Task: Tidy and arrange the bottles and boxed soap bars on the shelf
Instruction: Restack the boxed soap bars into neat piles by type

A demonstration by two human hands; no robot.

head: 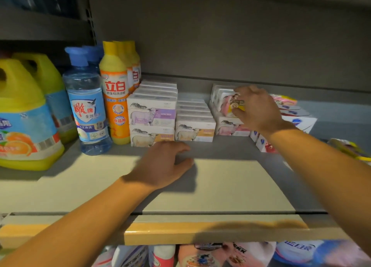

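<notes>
On the grey shelf [220, 178], back half: boxed soap bars in rows, long axes running left-right, printed sheep faces toward the camera. Leftmost stack is two high, purple-label soap box [152, 116] on top of an orange-label soap box [151, 137], more boxes lined up behind them toward the back wall. Just right of that, a single-height row fronted by a second orange-label box [194, 131]. Next right, a pink-label soap box [230, 128] at the bottom, partly hidden by the right arm.

Right hand [259, 111] is up at the top of that pink stack, fingers curled around a pink soap box [228, 104], thumb at its lower front edge. Box sits tilted, label facing the camera; can't tell if it's resting on the stack or lifted clear.

Left hand [164, 164] rests palm-down on the bare shelf just in front of the orange-label stack, fingers loosely curled, holding nothing. Slight motion blur.

Left of the boxes, upright: orange dish soap bottle [115, 97] touching the purple-label stack, others of the same kind behind it; clear blue-capped bottle [88, 106] beside that; two yellow jugs [26, 114] at far left.

Right of the arm: white-and-blue soap boxes [301, 122], loosely arranged and angled.
</notes>
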